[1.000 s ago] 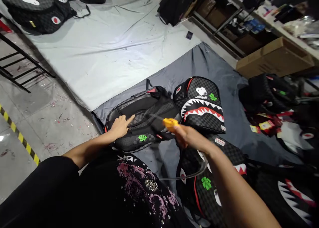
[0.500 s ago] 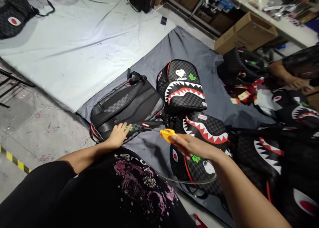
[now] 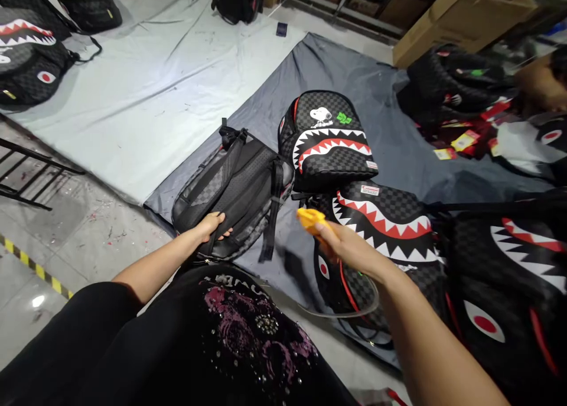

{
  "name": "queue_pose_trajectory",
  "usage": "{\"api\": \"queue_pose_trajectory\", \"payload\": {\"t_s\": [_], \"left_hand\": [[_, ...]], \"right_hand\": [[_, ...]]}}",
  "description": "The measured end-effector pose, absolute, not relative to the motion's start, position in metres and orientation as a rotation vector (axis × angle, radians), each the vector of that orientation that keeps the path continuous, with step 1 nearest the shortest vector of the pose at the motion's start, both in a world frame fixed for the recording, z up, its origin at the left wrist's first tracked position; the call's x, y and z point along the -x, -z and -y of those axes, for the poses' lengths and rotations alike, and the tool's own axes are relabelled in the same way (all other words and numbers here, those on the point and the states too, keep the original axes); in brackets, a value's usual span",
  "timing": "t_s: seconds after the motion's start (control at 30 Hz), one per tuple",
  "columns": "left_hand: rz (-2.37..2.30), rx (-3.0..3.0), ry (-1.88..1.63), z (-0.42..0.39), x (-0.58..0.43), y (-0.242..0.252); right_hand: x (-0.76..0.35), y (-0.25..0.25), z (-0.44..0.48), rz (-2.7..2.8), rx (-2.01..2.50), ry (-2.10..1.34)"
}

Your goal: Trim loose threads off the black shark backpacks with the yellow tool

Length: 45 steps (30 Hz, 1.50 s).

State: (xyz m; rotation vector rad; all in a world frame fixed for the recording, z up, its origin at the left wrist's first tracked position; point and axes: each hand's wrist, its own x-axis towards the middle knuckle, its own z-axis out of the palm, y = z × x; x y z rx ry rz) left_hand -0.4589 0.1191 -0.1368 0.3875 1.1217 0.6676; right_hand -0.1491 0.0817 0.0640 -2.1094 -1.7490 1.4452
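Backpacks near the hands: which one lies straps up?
The backpack under the left hand: its shoulder straps face up, while the shark-mouth backpacks beside it show their fronts.

Orange tool point(image 3: 310, 218): rear portion concealed within right hand point(image 3: 348, 246). Dark square point(image 3: 281, 29) on pale sheet point(image 3: 133, 110): too small for me to identify.

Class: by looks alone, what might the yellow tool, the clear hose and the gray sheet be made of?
Yellow tool: probably smooth molded plastic, with even, bright color. Clear hose: likely glossy flexible plastic, see-through and curving. Gray sheet: perhaps smooth cloth or plastic; creased, no weave discernible.
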Motion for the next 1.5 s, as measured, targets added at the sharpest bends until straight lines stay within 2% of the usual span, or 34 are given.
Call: {"api": "queue_pose_trajectory", "payload": {"t_s": [0.07, 0.17, 0.3, 0.37, 0.43, 0.53, 0.6, 0.63, 0.73, 0.87, 1.0, 1.1, 1.2, 1.33, 1.5], "left_hand": [[-1.265, -0.524, -0.655, -0.109, 0.448, 0.131], [-1.409, -0.948, -0.666, -0.095, 0.436, 0.118], [-1.524, -1.819, -0.333, -0.088, 0.428, 0.1], [-1.437, -1.934, -0.204, -0.092, 0.437, 0.092], [-1.339, -1.961, -0.292, -0.102, 0.458, 0.084], [-1.395, -1.776, -0.765, -0.125, 0.511, 0.08], [-1.47, -1.253, -0.985, -0.139, 0.549, 0.084], [-1.458, -0.945, -0.986, -0.144, 0.567, 0.088], [-1.303, -0.399, -0.816, -0.156, 0.6, 0.101], [-1.112, -0.339, -0.702, -0.169, 0.606, 0.111], [-0.734, -0.161, -0.523, -0.181, 0.593, 0.122], [-0.6, -0.147, -0.412, -0.184, 0.585, 0.132], [-0.571, -0.14, -0.383, -0.185, 0.585, 0.139], [-0.524, -0.103, -0.373, -0.188, 0.588, 0.145], [-0.511, -0.083, -0.322, -0.188, 0.584, 0.145]], "right_hand": [[0.156, -0.065, -0.085, 1.822, 2.125, -1.467], [0.165, -0.067, -0.081, 1.83, 2.307, -1.065], [0.183, -0.067, -0.059, 1.899, 2.37, -0.981], [0.194, -0.066, -0.046, 1.839, 2.463, -0.894], [0.205, -0.061, -0.029, 1.781, 2.528, -0.833], [0.231, -0.044, 0.007, 1.747, 2.511, -0.942], [0.255, -0.026, 0.036, 1.677, 2.526, -0.997], [0.269, -0.015, 0.05, 1.632, 2.547, -1.018], [0.312, 0.017, 0.08, 1.495, 2.636, -1.078], [0.362, 0.055, 0.081, 1.34, 2.793, -1.02], [0.396, 0.082, 0.052, 1.34, 2.719, -1.002], [0.412, 0.088, 0.035, 1.441, 2.663, -0.99], [0.417, 0.087, 0.037, 1.49, 2.815, -0.876], [0.415, 0.088, 0.052, 1.252, 3.084, -0.689], [0.414, 0.106, 0.036, 1.095, 3.055, -0.595]]}}
